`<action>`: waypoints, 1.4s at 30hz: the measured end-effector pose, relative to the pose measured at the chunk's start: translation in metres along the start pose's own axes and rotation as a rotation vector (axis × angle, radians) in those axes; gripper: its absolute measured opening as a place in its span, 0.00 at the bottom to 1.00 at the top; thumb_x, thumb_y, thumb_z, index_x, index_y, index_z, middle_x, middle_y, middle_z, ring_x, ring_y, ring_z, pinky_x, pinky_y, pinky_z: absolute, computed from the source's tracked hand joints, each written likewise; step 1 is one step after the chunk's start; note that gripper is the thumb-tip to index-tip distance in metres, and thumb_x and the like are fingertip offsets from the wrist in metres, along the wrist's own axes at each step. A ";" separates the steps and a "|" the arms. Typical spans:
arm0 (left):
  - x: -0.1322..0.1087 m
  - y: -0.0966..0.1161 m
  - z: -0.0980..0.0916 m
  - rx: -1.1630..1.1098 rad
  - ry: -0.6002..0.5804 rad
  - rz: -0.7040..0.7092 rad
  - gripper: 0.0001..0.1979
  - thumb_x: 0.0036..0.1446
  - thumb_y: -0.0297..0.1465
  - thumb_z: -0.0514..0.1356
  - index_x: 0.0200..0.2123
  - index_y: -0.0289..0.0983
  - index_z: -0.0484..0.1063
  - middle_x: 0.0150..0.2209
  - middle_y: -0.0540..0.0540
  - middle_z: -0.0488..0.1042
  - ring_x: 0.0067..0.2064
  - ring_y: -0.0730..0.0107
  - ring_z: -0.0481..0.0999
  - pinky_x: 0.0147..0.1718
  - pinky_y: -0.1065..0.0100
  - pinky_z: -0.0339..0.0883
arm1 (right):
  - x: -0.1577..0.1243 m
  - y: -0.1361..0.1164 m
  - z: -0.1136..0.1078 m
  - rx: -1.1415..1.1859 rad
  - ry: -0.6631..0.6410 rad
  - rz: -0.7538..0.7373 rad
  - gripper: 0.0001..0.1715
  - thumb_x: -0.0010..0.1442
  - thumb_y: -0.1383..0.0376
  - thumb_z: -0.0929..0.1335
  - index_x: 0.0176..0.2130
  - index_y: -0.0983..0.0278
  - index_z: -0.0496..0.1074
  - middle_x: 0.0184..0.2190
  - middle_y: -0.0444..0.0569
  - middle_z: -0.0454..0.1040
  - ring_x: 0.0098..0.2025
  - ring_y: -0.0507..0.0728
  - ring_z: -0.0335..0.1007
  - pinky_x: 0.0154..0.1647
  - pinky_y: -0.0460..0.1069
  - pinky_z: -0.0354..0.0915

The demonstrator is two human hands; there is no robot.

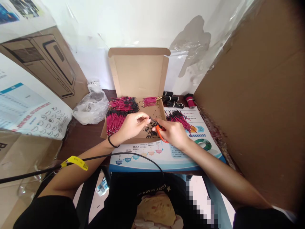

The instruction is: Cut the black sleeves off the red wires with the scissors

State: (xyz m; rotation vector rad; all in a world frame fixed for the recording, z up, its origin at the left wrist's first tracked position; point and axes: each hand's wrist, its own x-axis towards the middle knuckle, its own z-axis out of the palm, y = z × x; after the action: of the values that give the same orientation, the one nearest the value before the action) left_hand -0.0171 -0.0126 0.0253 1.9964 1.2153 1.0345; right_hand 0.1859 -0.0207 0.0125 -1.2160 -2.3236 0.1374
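Note:
Over the open cardboard box [139, 140], my left hand [134, 125] is closed in a pinch. What sits between its thumb and forefinger is too small to make out. My right hand [175, 133] grips orange-handled scissors [162, 136], whose dark blades point at the left fingertips. Below the hands, short black bits [150, 132] lie scattered on the box floor. Bundles of red wires with black ends [115, 122] fill the box's left side, and red wires with gold-coloured tips [150, 101] lie at its back. More red and black wires [177, 119] rest right of the box.
Black banded bundles [175, 104] and a red banded bundle [190, 100] stand at the back right. A clear plastic bag [91, 106] sits left of the box. Cardboard panels [252, 95] wall in the sides. A black cable [102, 156] crosses before my left forearm.

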 end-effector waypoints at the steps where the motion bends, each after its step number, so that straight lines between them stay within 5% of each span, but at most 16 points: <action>1: 0.000 -0.001 0.000 -0.017 -0.001 -0.002 0.09 0.58 0.35 0.58 0.31 0.35 0.72 0.25 0.49 0.75 0.24 0.77 0.69 0.24 0.74 0.62 | 0.000 0.000 0.000 0.006 0.003 0.004 0.26 0.62 0.52 0.64 0.52 0.63 0.73 0.34 0.52 0.82 0.29 0.54 0.77 0.28 0.46 0.64; 25: 0.001 -0.001 0.000 -0.055 -0.040 0.016 0.10 0.61 0.30 0.53 0.28 0.35 0.70 0.20 0.51 0.72 0.22 0.77 0.71 0.23 0.75 0.63 | 0.003 -0.001 -0.002 0.034 -0.049 0.029 0.25 0.61 0.53 0.66 0.53 0.63 0.73 0.38 0.52 0.81 0.34 0.56 0.78 0.32 0.47 0.66; 42: -0.003 -0.007 0.007 0.059 0.048 0.141 0.15 0.64 0.33 0.49 0.27 0.35 0.68 0.19 0.52 0.67 0.20 0.78 0.65 0.21 0.75 0.57 | 0.002 0.000 0.000 0.024 -0.044 0.026 0.24 0.61 0.55 0.67 0.53 0.63 0.73 0.36 0.51 0.81 0.32 0.56 0.77 0.30 0.47 0.65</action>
State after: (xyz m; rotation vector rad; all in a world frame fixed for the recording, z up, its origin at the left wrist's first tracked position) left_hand -0.0154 -0.0133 0.0156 2.1392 1.1555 1.1324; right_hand 0.1848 -0.0192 0.0134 -1.2436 -2.3376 0.2033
